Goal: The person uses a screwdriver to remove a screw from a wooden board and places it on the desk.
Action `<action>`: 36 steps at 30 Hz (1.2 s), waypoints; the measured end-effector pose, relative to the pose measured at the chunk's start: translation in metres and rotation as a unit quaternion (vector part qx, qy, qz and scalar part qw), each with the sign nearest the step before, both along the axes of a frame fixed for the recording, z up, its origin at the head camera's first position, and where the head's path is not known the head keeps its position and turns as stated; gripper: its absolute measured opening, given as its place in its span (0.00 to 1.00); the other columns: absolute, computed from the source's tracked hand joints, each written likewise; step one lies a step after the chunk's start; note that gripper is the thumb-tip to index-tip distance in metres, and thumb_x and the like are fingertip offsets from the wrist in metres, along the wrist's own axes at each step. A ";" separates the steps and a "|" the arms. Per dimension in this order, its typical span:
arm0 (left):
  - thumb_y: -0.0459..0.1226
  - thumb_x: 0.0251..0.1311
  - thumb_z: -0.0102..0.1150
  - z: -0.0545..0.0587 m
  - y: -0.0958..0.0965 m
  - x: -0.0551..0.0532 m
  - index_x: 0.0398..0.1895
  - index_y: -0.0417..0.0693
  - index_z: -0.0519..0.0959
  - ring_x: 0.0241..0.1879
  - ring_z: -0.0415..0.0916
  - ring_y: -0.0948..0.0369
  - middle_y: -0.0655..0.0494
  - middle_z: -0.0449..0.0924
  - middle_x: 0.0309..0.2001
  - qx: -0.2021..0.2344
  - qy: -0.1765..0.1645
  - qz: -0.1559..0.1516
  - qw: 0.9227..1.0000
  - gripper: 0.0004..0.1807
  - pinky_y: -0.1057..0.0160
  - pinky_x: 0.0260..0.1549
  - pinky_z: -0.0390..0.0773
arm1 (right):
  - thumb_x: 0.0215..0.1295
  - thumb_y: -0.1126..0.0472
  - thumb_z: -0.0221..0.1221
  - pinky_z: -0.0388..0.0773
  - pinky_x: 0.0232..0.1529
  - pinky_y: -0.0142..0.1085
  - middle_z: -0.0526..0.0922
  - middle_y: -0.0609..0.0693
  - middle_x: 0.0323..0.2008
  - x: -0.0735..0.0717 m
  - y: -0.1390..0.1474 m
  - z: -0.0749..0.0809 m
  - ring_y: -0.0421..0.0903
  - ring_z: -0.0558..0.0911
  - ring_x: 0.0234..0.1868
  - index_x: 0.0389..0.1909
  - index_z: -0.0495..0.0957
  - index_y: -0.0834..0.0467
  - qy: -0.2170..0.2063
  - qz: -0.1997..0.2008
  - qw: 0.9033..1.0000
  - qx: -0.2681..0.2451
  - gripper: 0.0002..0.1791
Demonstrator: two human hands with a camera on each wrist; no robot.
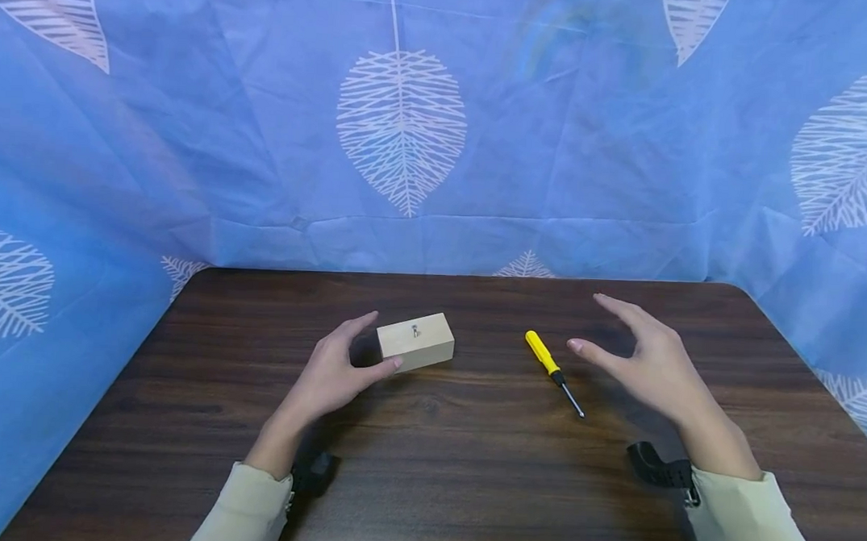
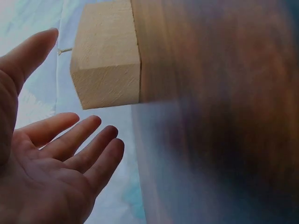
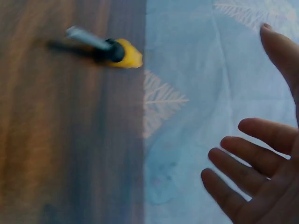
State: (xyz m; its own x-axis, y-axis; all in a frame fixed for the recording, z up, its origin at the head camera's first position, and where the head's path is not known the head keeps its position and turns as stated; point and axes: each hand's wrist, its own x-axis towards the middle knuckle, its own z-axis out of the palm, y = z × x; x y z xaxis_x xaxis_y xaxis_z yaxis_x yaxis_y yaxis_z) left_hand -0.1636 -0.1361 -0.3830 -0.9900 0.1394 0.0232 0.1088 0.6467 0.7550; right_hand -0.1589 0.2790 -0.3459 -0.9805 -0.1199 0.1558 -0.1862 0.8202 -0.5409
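Observation:
A pale wooden block [image 1: 417, 344] lies on the dark table, with a small screw [image 1: 415, 331] standing up out of its top face. Just left of the block is my left hand [image 1: 336, 373], thumb and fingers spread apart around its near end; the left wrist view shows a gap between the fingers and the wooden block [image 2: 106, 56]. To the right lies a screwdriver [image 1: 544, 354] with a yellow handle, its metal tip towards me. My right hand [image 1: 650, 369] hovers to the right of the screwdriver [image 3: 122, 53], fingers spread and holding nothing.
The brown wood-grain table [image 1: 453, 481] has rounded far corners. Behind it and along both sides hangs a blue cloth [image 1: 279, 135] with white leaf prints. A black wrist strap [image 1: 661, 468] sits by the right sleeve, and another [image 1: 316, 471] by the left.

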 end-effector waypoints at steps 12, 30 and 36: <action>0.41 0.64 0.78 -0.012 0.009 0.000 0.83 0.42 0.64 0.74 0.73 0.37 0.38 0.71 0.77 0.041 -0.028 0.004 0.999 0.47 0.36 0.71 0.76 | 0.77 0.34 0.60 0.86 0.62 0.44 0.77 0.60 0.75 -0.014 0.012 -0.041 0.62 0.82 0.69 0.81 0.68 0.53 -0.061 -0.035 0.991 -0.110 0.41; 0.43 0.67 0.75 -0.032 -0.003 -0.010 0.77 0.52 0.73 0.73 0.74 0.42 0.44 0.76 0.73 0.132 -0.073 0.031 0.988 0.37 0.40 0.72 0.75 | 0.77 0.39 0.62 0.80 0.52 0.17 0.88 0.27 0.56 -0.020 0.026 -0.060 0.19 0.84 0.54 0.77 0.73 0.58 -0.103 -0.051 0.956 -0.269 0.38; 0.43 0.67 0.75 -0.032 -0.004 -0.011 0.77 0.53 0.73 0.74 0.73 0.41 0.43 0.75 0.73 0.140 -0.081 0.034 0.986 0.36 0.38 0.71 0.76 | 0.71 0.30 0.63 0.80 0.47 0.25 0.88 0.34 0.53 -0.026 0.011 -0.060 0.26 0.82 0.48 0.71 0.80 0.52 -0.122 -0.100 0.970 -0.187 0.39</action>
State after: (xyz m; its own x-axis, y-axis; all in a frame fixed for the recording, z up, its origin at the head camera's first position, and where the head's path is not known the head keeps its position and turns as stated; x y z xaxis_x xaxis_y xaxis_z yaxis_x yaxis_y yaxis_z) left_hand -0.1743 -0.1400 -0.4152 -0.9906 0.0835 -0.1081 -0.0644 0.4126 0.9086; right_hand -0.1846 0.2903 -0.4063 -0.9913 0.0971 -0.0884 0.1280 0.5647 -0.8153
